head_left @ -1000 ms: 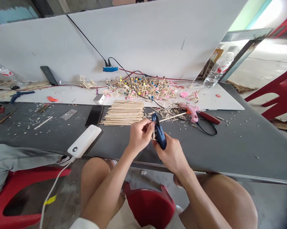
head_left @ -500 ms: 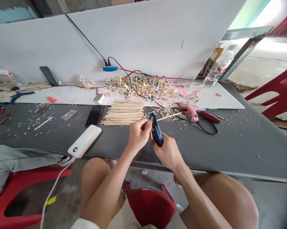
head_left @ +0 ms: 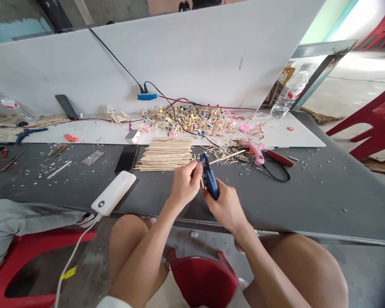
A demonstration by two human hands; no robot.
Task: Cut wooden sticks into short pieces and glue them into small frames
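My right hand (head_left: 227, 203) is closed around a dark blue hand tool (head_left: 211, 182) that looks like a pair of cutters, its head pointing away from me. Close beside that head, my left hand (head_left: 186, 182) pinches a thin wooden stick (head_left: 202, 183) between thumb and fingers. Only a short pale length of the stick shows; the rest is hidden by the hand and the tool. Just beyond my left hand lies a neat stack of wooden sticks (head_left: 165, 155) on the dark table (head_left: 275, 201). Cut bits and loose sticks (head_left: 222, 154) are scattered past the tool.
A pink glue gun (head_left: 258, 150) and a red handle (head_left: 280, 158) lie to the right. Behind is a heap of small stick pieces with coloured balls (head_left: 192, 119). A white power bank (head_left: 113, 192), a phone (head_left: 126, 158) and a water bottle (head_left: 290, 92) stand around.
The camera view has tilted up slightly, so the table sits a little lower. Both hands keep almost the same pose around the tool and the stick.
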